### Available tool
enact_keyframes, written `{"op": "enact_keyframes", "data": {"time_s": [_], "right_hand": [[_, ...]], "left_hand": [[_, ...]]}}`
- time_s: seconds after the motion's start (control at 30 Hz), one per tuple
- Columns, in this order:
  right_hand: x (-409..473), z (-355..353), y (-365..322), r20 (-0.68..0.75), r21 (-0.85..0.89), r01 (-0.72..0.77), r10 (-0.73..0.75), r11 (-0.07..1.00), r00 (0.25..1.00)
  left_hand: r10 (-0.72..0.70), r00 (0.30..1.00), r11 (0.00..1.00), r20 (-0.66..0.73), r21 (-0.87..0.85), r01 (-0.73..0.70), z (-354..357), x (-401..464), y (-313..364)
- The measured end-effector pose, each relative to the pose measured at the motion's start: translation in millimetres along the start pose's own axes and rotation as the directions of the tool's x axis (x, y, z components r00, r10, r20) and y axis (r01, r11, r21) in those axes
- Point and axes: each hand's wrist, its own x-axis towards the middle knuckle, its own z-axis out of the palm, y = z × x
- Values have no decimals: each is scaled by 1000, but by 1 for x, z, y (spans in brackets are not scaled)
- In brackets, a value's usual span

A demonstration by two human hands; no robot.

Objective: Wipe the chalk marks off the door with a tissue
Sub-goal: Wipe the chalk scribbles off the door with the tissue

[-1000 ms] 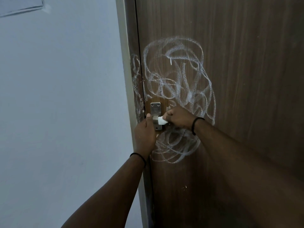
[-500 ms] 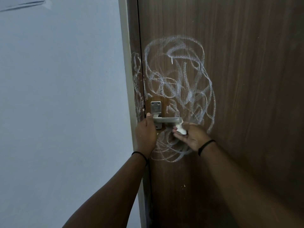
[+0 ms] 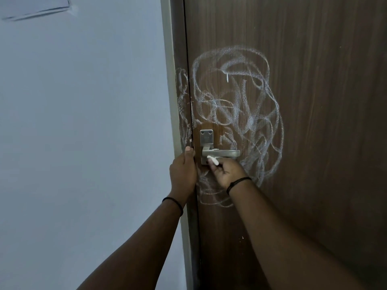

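Observation:
A dark brown wooden door (image 3: 314, 101) carries a big tangle of white chalk marks (image 3: 236, 97) around its steel lever handle (image 3: 222, 152). More chalk marks run down the door frame (image 3: 182, 97). My right hand (image 3: 227, 171) pinches a small white wad of tissue (image 3: 213, 160) just under the handle, close to its plate. My left hand (image 3: 183, 170) rests flat against the door's edge beside the handle, fingers straight.
A pale blue-grey wall (image 3: 83, 132) fills the left side. A light frame strip (image 3: 169, 59) runs between wall and door. A paper sheet's corner (image 3: 37, 7) shows at the top left.
My right hand let go of the handle's top, dropped below the lever, then slid left under it with the tissue. The left hand stayed in place.

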Motion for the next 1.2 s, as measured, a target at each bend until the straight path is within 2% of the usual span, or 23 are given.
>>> {"op": "enact_keyframes", "data": {"time_s": [0.2,0.33,0.4,0.47,0.5,0.53,0.57,0.6,0.63,0.7,0.83,0.97,1.03,1.1,1.13,1.2], "right_hand": [[-24,-35,-43,-25,84,53,-51,995,998],[-39,-45,-66,-127,144,236,-219,961,967],[-43,-39,-70,-109,28,362,-357,932,928],[-46,-28,-65,-2,-234,447,-460,864,888],[-46,-24,-59,70,-443,499,-526,745,847],[-45,-21,-53,174,-660,542,-596,520,784],[-42,-20,-46,313,-796,556,-622,241,718],[-38,-19,-40,448,-828,561,-602,0,661],[-34,-17,-35,555,-805,570,-552,-167,622],[-25,-11,-28,662,-747,569,-454,-344,596],[-14,12,-27,726,-660,512,-295,-550,621],[-11,28,-27,808,-377,484,-25,-790,589],[-10,32,-23,802,-277,485,78,-830,592],[-8,34,-25,813,-267,525,104,-808,573],[-7,33,-29,825,-348,561,39,-751,564],[-5,19,-40,767,-630,598,-275,-495,580]], "left_hand": [[-43,999,997,17,-71,44,16,-9,-7],[-48,998,997,-31,-57,46,25,-16,-5],[-36,996,999,-82,-27,34,26,-18,-2],[-25,991,1000,-130,9,27,25,-20,1],[-19,988,1000,-150,19,22,24,-20,3],[-12,986,1000,-166,22,16,23,-21,5],[-5,984,1000,-176,24,9,22,-21,6],[0,983,1000,-182,29,5,21,-20,6],[-1,983,999,-182,36,7,19,-20,6],[-13,983,999,-180,47,21,14,-17,4],[-34,983,998,-180,50,44,7,-13,0],[-34,986,997,-160,65,45,6,-13,-5],[-37,987,996,-155,76,49,7,-12,-8],[-42,988,997,-150,64,52,7,-12,-10],[-41,989,997,-145,54,49,7,-12,-10],[-34,990,999,-137,36,40,4,-11,-11]]}}
